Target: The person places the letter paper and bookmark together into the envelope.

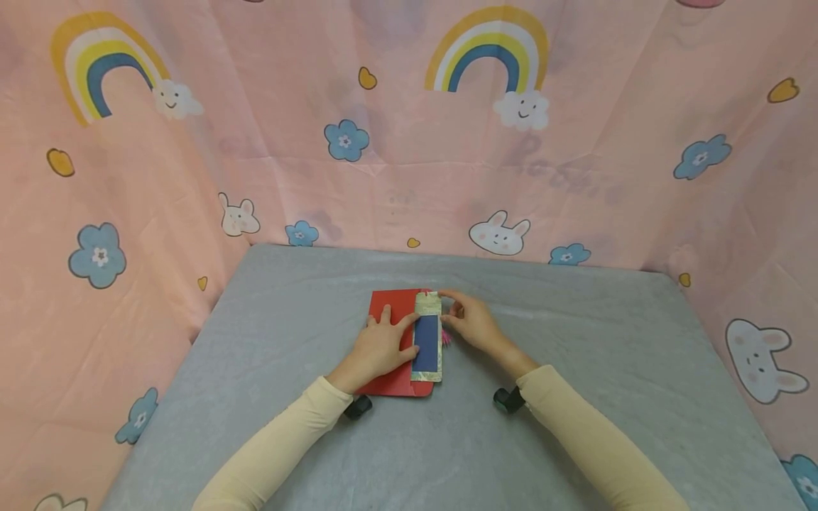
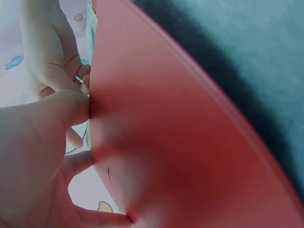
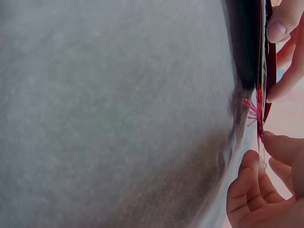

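A red paper folder (image 1: 391,383) lies on the grey table. On its right part rests a narrow card strip (image 1: 426,344), like a bookmark, with a pale patterned border and a dark blue panel. My left hand (image 1: 377,348) spreads its fingers flat over both, the thumb and a fingertip on the strip. My right hand (image 1: 476,323) is at the strip's upper right edge, index finger at the top corner and thumb lower down. Whether it pinches the card does not show. A pink tassel (image 3: 255,110) pokes out beside that edge. The left wrist view shows mostly folder (image 2: 156,118).
A grey cloth covers the table (image 1: 307,305). Behind and at both sides hangs a pink curtain (image 1: 409,191) printed with rainbows, flowers and rabbits. A dark wrist camera (image 1: 358,407) sits under the left wrist, another (image 1: 508,400) under the right.
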`<state>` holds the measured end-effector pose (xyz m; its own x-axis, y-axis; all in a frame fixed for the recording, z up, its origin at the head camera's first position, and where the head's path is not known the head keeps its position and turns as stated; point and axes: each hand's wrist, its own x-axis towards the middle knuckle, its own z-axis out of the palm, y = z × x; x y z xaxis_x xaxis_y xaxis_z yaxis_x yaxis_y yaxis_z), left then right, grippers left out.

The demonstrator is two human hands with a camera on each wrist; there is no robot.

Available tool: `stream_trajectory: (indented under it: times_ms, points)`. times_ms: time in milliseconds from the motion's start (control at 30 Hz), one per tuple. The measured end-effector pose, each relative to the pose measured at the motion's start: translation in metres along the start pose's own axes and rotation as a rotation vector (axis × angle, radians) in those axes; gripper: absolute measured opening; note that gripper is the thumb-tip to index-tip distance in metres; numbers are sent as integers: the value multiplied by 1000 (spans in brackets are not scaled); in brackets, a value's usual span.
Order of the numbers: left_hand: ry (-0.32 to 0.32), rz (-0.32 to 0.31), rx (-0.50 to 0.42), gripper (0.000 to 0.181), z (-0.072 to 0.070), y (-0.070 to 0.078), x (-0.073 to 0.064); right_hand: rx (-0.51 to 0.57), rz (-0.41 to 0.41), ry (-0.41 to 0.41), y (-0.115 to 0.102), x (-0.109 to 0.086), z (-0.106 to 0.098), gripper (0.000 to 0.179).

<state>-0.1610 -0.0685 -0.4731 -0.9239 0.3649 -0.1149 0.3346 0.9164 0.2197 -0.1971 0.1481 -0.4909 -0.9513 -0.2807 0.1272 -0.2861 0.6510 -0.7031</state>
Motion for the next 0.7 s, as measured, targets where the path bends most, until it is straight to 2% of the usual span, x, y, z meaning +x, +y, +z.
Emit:
stream_trajectory:
  times_ms: [367,533,700]
  points:
    - [-6,-5,3,67,1,0,1,78,82,-15,0,0,0,51]
    - [-1,-6,0,66,0,0,0,60,68,-1,0,0,-1,51]
    - [-2,-6,2,67,-1,1,-1,25,51,-44,-3,-2,-1,56]
